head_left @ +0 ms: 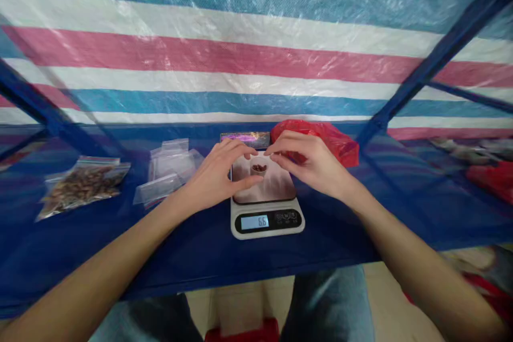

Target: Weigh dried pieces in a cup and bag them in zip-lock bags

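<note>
A small round cup (258,170) with reddish-brown bits in it stands on the metal plate (276,191) of a white digital scale (266,220), whose display reads 6.6. Around the cup's left side curves my left hand (224,171), its thumb in front and fingers behind, apart from each other; whether they touch the cup is unclear. From the right, my right hand (306,160) reaches over the plate. Its thumb and fingertips come together just behind the cup, and anything between them is too small to make out.
Left of the scale lie several clear zip bags (170,168), and farther left a zip bag of brown pieces (86,181). A red plastic bag (340,144) and a shiny dark packet (244,139) sit behind the scale. Blue metal bars (425,72) flank the blue tabletop (192,256).
</note>
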The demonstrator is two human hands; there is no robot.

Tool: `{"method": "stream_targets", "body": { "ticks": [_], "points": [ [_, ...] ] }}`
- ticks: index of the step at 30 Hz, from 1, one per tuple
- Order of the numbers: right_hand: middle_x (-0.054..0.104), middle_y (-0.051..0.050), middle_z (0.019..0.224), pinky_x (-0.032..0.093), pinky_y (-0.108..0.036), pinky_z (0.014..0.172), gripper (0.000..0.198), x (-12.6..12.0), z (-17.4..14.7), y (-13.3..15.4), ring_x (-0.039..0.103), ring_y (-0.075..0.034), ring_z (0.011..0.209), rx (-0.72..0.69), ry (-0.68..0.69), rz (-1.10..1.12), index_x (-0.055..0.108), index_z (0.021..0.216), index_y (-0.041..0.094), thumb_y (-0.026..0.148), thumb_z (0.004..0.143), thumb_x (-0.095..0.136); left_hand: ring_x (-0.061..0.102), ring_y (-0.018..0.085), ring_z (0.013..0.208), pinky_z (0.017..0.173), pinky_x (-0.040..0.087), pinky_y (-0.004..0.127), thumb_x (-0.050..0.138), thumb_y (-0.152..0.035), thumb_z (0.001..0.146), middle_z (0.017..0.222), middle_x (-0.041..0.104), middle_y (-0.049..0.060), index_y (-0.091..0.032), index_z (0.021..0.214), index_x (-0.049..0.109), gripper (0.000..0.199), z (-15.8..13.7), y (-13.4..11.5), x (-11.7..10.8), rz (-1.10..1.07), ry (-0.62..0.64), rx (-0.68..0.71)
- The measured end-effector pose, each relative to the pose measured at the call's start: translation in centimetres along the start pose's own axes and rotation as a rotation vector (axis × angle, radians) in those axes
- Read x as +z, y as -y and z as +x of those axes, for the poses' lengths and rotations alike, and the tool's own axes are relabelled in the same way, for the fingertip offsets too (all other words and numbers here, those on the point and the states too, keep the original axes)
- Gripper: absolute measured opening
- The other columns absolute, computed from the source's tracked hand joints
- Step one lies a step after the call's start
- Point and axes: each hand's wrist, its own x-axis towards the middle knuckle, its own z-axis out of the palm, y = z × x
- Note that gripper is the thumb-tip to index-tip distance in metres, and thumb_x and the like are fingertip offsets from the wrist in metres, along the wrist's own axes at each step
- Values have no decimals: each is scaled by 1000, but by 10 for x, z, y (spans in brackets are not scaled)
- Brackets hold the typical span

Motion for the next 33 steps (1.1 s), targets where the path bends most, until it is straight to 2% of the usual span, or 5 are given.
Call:
{"method": "stream_targets", "body": {
  "ticks": [4,10,15,25,33],
  "points": [
    [69,-7,106,52,-34,87,23,8,0,2,66,-20,99,24,153,-54,78,112,19,22,108,56,59,28,115,105,47,48,81,-49,90,119,70,7,-21,118,70,41,5,-1,9,43,2,-16],
    [65,-10,116,54,-40,92,38,6,-1,9,65,-25,107,-1,263,-240,70,135,22,12,105,49,63,25,111,100,50,42,77,-26,92,110,74,5,-19,110,68,22,7,-7,7,75,-110,-22],
    [65,-13,117,54,-43,95,24,10,2,13,64,-27,108,-83,256,-340,70,121,16,18,108,48,62,26,108,95,49,41,73,-27,95,106,75,5,-19,106,67,15,7,-13,2,216,-140,66],
    [61,-10,116,49,-36,95,23,5,6,18,60,-23,108,-15,240,-20,69,112,19,35,110,52,59,29,111,95,47,44,69,-27,98,111,75,9,-18,110,67,15,4,-17,1,347,-172,163],
    [60,-4,99,48,-32,89,7,19,8,9,60,-18,98,55,35,208,78,97,20,21,100,72,61,28,109,93,47,43,70,-28,98,109,76,7,-19,109,68,14,4,-17,1,347,-180,156]
  ]
}}
